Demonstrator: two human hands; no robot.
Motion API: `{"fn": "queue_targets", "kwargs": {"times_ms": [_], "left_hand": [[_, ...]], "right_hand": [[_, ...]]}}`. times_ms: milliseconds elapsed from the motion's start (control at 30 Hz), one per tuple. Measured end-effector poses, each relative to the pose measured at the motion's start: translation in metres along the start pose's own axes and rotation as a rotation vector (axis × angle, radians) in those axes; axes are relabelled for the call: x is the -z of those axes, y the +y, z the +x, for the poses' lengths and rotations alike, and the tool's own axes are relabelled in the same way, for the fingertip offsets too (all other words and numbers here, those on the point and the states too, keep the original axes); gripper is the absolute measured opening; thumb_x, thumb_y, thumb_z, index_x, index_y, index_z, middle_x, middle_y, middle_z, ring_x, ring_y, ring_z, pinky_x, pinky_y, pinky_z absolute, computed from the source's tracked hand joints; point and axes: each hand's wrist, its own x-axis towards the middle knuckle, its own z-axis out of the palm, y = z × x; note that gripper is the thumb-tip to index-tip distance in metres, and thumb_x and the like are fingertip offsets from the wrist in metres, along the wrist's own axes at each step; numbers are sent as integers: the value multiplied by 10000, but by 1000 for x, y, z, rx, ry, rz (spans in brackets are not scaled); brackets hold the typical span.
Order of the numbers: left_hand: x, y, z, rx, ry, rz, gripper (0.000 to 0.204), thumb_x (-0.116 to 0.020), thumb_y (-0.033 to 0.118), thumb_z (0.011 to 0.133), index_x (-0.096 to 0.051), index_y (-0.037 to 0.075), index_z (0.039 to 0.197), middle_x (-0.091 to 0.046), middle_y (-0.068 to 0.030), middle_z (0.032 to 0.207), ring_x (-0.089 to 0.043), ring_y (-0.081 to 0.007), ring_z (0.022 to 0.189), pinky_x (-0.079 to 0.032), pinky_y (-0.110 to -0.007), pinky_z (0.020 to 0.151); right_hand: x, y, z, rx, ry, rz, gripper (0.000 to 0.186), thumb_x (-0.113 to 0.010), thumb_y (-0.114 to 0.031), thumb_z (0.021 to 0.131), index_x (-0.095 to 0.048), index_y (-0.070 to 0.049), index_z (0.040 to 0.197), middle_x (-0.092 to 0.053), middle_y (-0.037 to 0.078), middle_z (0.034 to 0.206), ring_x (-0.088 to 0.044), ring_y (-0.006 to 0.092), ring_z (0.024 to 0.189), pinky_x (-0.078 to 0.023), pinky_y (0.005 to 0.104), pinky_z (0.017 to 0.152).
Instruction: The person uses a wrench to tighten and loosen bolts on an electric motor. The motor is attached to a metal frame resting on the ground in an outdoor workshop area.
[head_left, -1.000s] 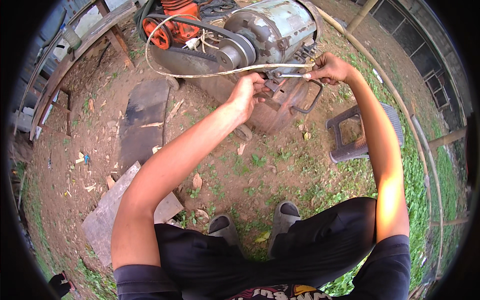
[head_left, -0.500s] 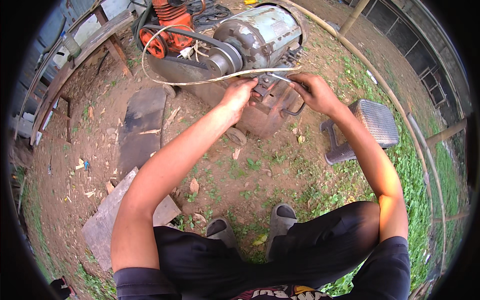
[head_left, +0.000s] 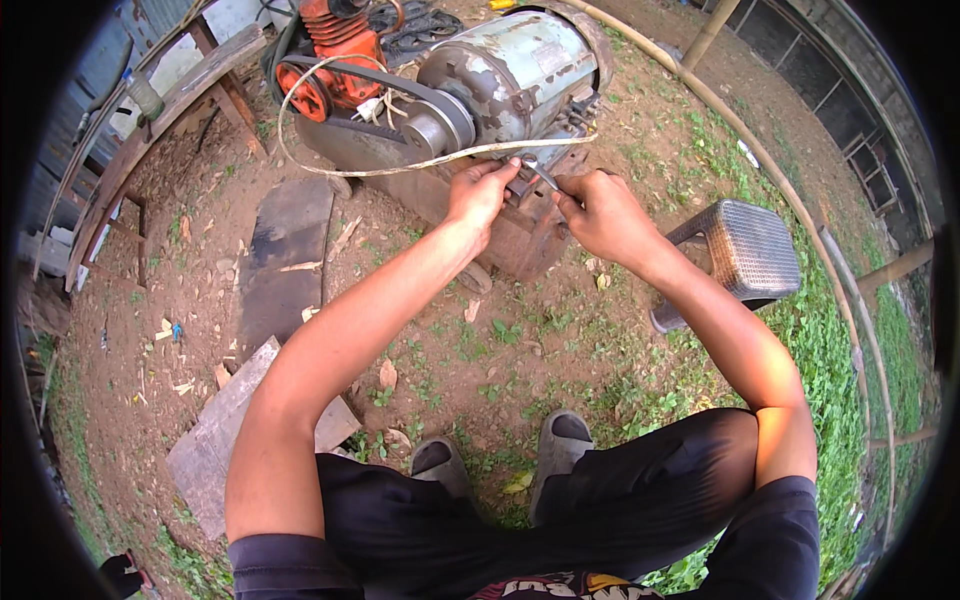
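Observation:
My right hand (head_left: 608, 212) is closed around a silver wrench (head_left: 542, 174), whose far end meets the mounting metalwork at the base of a grey electric motor (head_left: 515, 75) with peeling paint. Just left of the wrench, my left hand (head_left: 476, 200) pinches at the edge of that mount, thumb on top; what its fingers hold is hidden. A black belt (head_left: 400, 82) runs from the motor's pulley (head_left: 432, 130) to the wheel of an orange compressor pump (head_left: 345, 50). Beneath them lies a rusty brown tank (head_left: 525, 245). A pale cable (head_left: 400, 171) loops across in front of the motor.
A woven-patterned plastic stool (head_left: 755, 250) stands at my right. Flat boards (head_left: 285, 250) lie on the dirt to the left, beside a wooden bench (head_left: 160, 100). A long bamboo pole (head_left: 720, 110) runs along the right side. My sandalled feet (head_left: 563, 440) are below.
My right hand has moved left and nearer, swinging the wrench from nearly level to slanting down toward me. The left hand stays at the mount.

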Motion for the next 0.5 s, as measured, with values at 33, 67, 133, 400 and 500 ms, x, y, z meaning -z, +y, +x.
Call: {"fn": "queue_targets", "kwargs": {"times_ms": [33,67,133,400,500], "left_hand": [[0,-1,-1,-7,-3,-30,240,-659,290,883,-690,53,871,-614,30,731,-479,-53,614,-381,-223,556],[1,-3,-2,-14,-7,-60,239,-657,289,886,-690,53,867,-612,31,728,-475,-50,611,-379,-220,558],[5,-3,-3,-17,-8,-90,239,-653,290,890,-688,55,860,-611,34,722,-469,-46,606,-375,-216,560],[3,-5,-5,-8,-5,-86,248,-671,317,877,-687,72,845,-616,35,717,-474,-42,592,-378,-208,559],[7,-1,-1,16,-21,-107,247,-686,321,864,-688,75,846,-625,33,726,-484,-40,592,-385,-203,552]], "right_hand": [[0,0,1,19,-5,3,190,-576,-115,861,-634,61,820,-594,256,691,-630,394,712,-470,442,636],[0,-1,2,37,-11,5,186,-570,-107,860,-627,62,806,-584,257,678,-624,405,716,-463,455,633],[0,-5,3,41,-35,1,177,-562,-96,860,-624,61,806,-589,258,686,-629,405,731,-465,463,647],[3,-6,3,14,-107,-15,144,-540,-69,858,-588,63,827,-602,272,693,-637,415,753,-484,488,674],[-17,-10,-1,53,-68,-66,189,-501,-42,865,-564,94,980,-586,311,676,-627,448,745,-490,511,690]]}}
